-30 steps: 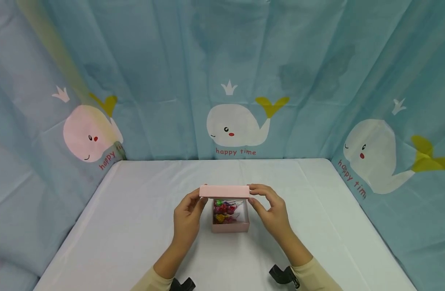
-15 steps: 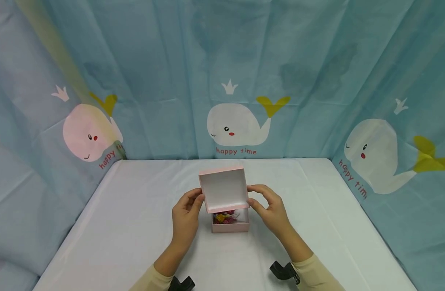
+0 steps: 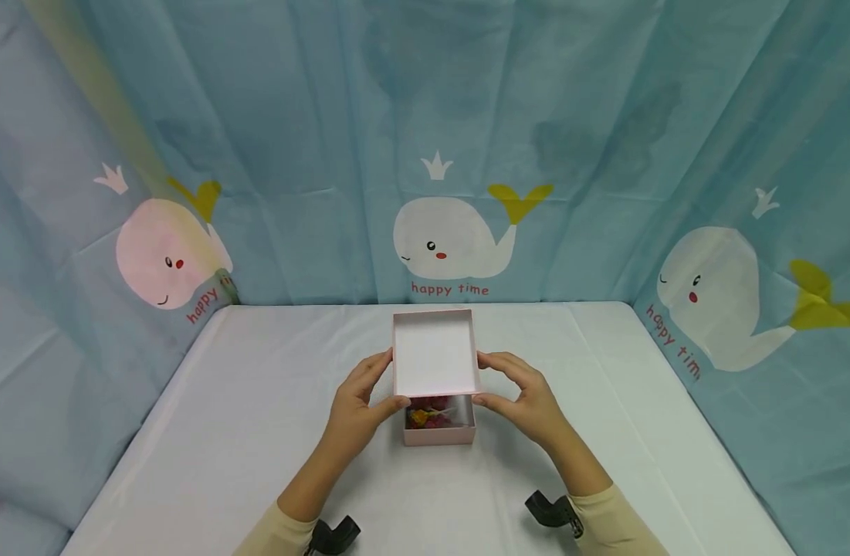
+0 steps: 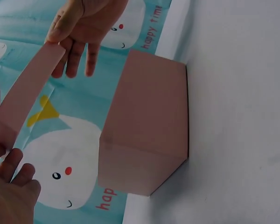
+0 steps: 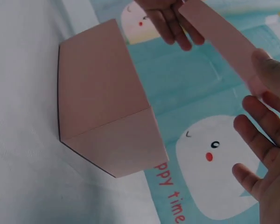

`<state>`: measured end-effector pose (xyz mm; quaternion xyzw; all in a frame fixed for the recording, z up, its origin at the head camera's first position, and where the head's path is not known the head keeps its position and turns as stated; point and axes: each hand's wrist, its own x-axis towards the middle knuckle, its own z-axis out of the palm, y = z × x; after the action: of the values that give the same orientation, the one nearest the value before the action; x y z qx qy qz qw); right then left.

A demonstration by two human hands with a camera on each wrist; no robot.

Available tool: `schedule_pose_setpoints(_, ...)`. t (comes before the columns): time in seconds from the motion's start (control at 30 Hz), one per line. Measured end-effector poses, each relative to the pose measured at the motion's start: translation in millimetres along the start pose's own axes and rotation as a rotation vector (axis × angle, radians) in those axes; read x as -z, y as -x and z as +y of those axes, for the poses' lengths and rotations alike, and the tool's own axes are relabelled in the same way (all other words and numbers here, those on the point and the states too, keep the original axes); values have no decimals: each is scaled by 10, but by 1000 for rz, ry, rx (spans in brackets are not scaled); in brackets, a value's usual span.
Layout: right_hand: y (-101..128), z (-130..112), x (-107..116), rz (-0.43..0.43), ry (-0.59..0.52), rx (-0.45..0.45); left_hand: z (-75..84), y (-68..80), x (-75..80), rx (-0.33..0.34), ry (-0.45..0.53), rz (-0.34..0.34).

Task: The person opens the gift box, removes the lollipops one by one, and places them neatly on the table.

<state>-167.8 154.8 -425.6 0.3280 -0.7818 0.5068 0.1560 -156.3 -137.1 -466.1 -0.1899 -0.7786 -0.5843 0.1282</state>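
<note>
Pink box (image 3: 439,432) on white table (image 3: 244,401)

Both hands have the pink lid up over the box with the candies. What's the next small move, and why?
Probably carry the lid clear to one side and lay it on the table. The left hand and right hand pinch its side edges, it is tilted with its white inside toward the camera, and it hangs over the back of the open box, partly hiding the wrapped candies.
</note>
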Motion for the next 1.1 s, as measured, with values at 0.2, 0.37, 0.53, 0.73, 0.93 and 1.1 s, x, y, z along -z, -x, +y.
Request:
schedule_pose_setpoints(0.2,-41,-30,-45,6,12,-28,11,-28,91,-75,-8,-65)
schedule_pose_setpoints(0.37,-32,111,-113,-7,-11,-14,7,-46,161,-84,-1,-49)
schedule_pose_setpoints(0.53,14,284,-200,8,26,-52,11,-65,206,-65,13,-45)
schedule_pose_setpoints(0.73,25,255,-266,38,27,-101,26,-77,249,-26,-5,-60)
schedule_pose_setpoints(0.93,32,213,-287,30,32,-118,65,-72,308,7,-40,-68)
schedule_pose_setpoints(1.1,-15,167,-326,17,23,-109,97,-66,387,2,-78,-71)
